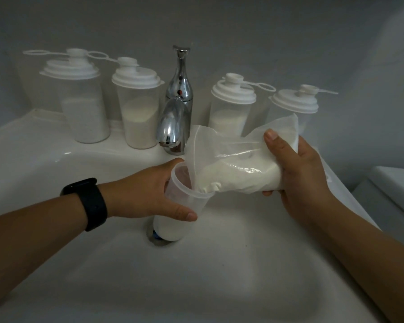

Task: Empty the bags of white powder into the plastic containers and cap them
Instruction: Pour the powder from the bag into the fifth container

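My left hand (147, 194) grips the open cup (184, 197) standing mid-basin over the sink (56, 159) drain. My right hand (299, 173) clutches the bag (238, 169), tilted, mouth in the cup's rim. Four capped cups (138, 108) line the back edge by the tap (175, 113).

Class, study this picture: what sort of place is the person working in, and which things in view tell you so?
Most likely a bathroom. The person pours over a white basin with a drain at the bottom, a chrome tap stands behind it, and what looks like a toilet tank sits to the right.
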### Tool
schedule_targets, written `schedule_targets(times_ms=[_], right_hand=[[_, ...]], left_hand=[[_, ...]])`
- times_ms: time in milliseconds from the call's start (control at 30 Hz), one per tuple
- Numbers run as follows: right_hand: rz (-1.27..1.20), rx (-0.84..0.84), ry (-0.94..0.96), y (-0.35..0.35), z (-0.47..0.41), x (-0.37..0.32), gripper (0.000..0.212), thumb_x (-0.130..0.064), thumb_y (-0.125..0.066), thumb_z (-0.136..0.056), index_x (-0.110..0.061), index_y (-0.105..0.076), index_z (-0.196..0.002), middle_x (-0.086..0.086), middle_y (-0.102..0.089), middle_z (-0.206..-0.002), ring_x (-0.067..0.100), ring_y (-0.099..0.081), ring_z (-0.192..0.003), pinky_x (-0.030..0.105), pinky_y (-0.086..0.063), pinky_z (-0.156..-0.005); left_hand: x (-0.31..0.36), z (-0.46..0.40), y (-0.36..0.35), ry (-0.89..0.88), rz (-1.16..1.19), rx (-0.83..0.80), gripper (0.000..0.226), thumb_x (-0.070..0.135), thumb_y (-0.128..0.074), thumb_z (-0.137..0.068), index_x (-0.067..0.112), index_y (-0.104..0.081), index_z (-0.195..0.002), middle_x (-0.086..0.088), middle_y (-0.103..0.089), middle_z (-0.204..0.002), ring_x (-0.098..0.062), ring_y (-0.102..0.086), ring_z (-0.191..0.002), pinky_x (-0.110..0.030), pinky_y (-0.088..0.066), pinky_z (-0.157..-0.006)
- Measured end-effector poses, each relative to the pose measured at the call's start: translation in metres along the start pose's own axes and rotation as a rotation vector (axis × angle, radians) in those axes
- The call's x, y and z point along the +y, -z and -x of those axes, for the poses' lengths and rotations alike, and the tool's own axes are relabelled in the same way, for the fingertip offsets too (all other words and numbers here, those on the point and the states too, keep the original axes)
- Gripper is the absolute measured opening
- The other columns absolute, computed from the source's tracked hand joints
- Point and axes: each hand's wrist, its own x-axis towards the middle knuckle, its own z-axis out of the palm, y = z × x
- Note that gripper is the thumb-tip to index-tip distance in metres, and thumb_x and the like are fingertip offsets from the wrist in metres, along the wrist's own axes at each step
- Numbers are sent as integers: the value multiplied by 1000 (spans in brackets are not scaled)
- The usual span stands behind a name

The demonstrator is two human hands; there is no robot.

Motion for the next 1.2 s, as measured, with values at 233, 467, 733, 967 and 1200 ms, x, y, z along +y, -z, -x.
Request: schedule_targets(times_ms=[233, 467, 733, 967, 1200], right_hand=[[14, 1, 9, -1, 1, -2, 50, -50, -67, -80, -13, -66, -114, 14, -75, -91, 28, -71, -68, 29, -46, -42], [7, 6, 28, 0, 1, -3, 49, -49, -67, -82, -12, -66, -114, 14, -75, -89, 27, -70, -66, 28, -46, -41], [2, -2, 21, -1, 1, -2, 49, -47, -66, -82, -11, -66, -114, 12, -74, -86, 26, -69, -64, 28, -44, -40], [7, -3, 26, -1, 1, -2, 47, -47, -66, -83, -11, -67, -112, 12, -74, -85, 26, -69, -64, 27, -44, -40], [14, -12, 19, -3, 3, -1, 45, -49, -71, -86, -13, -67, -113, 14, -75, -89, 27, -71, -67, 28, -45, -41]], left_hand=[[-2, -1, 0, 0, -8, -4, 93, 43, -90, -69, 45, -38, -146, 39, -52, -135, 12, -50, -127, -6, -44, -97], [-2, 0, 0, 8, 6, -10, 93, 44, -90, -68, 47, -38, -145, 39, -53, -135, 12, -51, -127, -8, -46, -97], [-3, 0, 0, 1, -4, -7, 92, 45, -90, -68, 47, -37, -144, 40, -52, -135, 13, -50, -127, -6, -44, -97], [-3, 0, 1, -4, -10, -15, 90, 44, -89, -69, 52, -36, -141, 41, -51, -135, 13, -49, -127, -7, -44, -98], [-2, 0, 1, -7, -19, -13, 90, 46, -89, -68, 49, -38, -143, 38, -53, -135, 11, -51, -127, -9, -45, -99]])
